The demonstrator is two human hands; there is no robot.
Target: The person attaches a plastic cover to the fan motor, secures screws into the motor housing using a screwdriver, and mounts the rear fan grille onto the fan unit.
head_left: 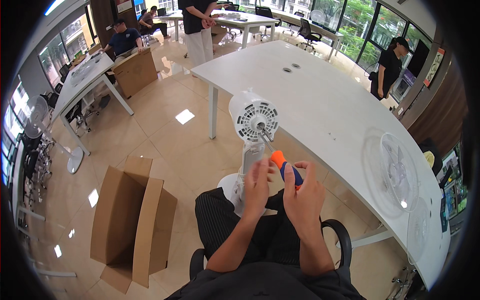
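A white fan motor housing (pixel 254 119) with a slotted round front stands on its stand between my knees, without blades or grille. My right hand (pixel 306 197) is closed around the blue and orange handle of a screwdriver (pixel 278 160). The metal shaft points up and left to the hub at the motor's centre; whether its tip touches is too small to tell. My left hand (pixel 257 189) is beside the stand's neck, left of the screwdriver, its slightly blurred fingers apart and holding nothing. Below it, the round white base (pixel 228 186) shows partly behind my leg.
A long white table (pixel 320 112) runs along the right, bearing a clear fan blade (pixel 398 172), a wire grille (pixel 418 235) and small bits (pixel 332 136). An opened cardboard box (pixel 157 225) stands on the floor at left. Several people are farther off.
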